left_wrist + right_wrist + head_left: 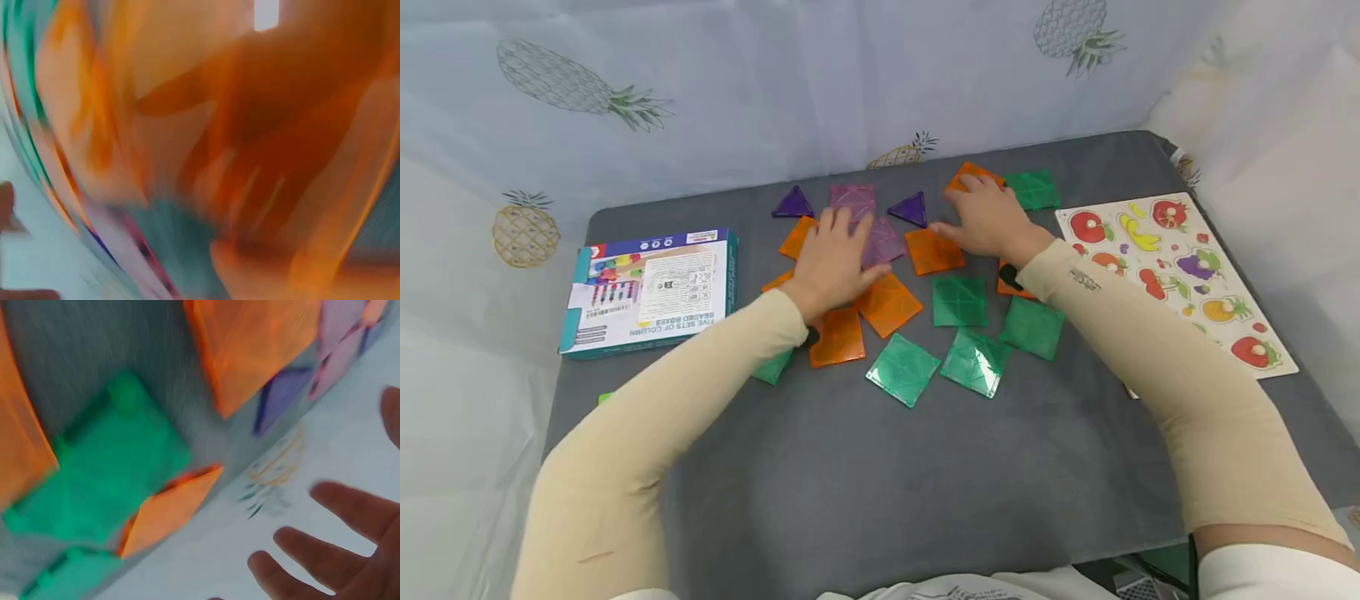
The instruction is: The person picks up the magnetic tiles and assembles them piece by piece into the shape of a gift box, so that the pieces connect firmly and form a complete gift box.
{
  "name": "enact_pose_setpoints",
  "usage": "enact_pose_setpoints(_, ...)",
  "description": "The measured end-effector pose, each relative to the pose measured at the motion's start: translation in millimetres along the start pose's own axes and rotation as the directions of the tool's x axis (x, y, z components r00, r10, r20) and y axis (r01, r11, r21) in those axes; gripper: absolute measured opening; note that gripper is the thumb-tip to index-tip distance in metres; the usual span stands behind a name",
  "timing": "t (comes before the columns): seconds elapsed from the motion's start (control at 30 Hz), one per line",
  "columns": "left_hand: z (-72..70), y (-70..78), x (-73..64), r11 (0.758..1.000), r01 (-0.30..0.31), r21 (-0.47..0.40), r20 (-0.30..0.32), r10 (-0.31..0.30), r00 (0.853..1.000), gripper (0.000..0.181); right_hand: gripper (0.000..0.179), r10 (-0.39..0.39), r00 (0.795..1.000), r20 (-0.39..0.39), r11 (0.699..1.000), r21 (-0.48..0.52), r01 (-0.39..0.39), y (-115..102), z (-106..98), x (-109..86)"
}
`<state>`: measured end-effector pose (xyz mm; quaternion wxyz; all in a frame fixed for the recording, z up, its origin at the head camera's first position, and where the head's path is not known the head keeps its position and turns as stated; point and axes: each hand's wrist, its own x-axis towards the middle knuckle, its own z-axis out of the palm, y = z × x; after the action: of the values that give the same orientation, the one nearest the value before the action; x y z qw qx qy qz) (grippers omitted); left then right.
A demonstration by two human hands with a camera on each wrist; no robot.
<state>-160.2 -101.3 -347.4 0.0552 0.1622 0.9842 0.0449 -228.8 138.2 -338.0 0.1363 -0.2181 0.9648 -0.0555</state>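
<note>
My left hand (833,258) is spread palm down over translucent magnetic tiles, fingertips by the pink tiles (853,198) and thumb near an orange tile (889,305). Whether it touches any is hard to tell. A blurred orange tile (262,125) fills most of the left wrist view. To the right, my right hand (988,218) reaches over the tiles with fingers apart, near an orange square (973,170) and a green one (1034,189). Nothing shows between its extended fingers (350,503) in the right wrist view. Purple triangles (793,202) lie at the back.
Several green squares (902,370) and more orange squares (837,337) lie flat on the grey table (910,475). A boxed bead set (647,287) lies on the left. At right rests a fruit picture board (1180,275). A pineapple-print curtain (737,100) hangs behind.
</note>
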Motion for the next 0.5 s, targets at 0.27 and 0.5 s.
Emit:
enact_pose_setpoints(0.27,39.8,55.9,-97.4,0.966,-0.227,0.124,-0.171,0.246,0.954,0.058,0.053,-0.176,0.975,-0.135,0.981,0.055,0.184,-10,31,-72.0)
enact_pose_setpoints(0.5,68.2,78.9,-129.0,0.962,-0.248,0.115,-0.221,0.268,0.938,0.061,0.061,-0.320,0.924,-0.210,0.947,-0.074,0.312,-34,49,-119.6)
